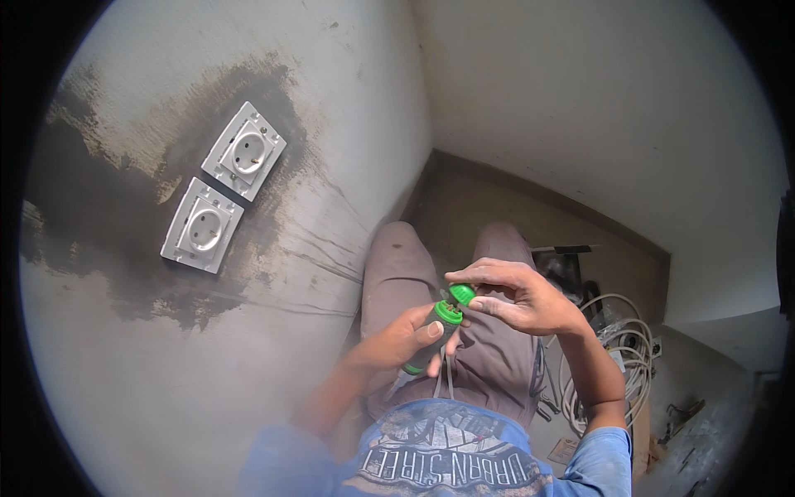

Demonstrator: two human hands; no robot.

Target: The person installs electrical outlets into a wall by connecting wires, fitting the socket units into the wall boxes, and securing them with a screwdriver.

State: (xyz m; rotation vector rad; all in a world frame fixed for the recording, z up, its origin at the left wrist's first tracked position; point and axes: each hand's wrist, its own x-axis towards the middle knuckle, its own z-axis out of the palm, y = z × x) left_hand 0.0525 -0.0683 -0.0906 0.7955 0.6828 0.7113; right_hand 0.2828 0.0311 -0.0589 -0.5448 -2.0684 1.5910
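Note:
My left hand is wrapped round a dark grey screwdriver handle with green trim, tilted over my lap. Small metal bits seem to stick up from its open top. Just above that end, my right hand pinches a round green cap between thumb and fingers. The cap sits slightly apart from the handle, tipped to one side. Both are too small to show whether a bit is tucked in the cap.
Two white wall sockets without covers, an upper one and a lower one, sit in dark patched plaster at the left. Coiled pale cable lies on the floor at my right, with a dark bag and scattered tools nearby. Walls meet ahead of my knees.

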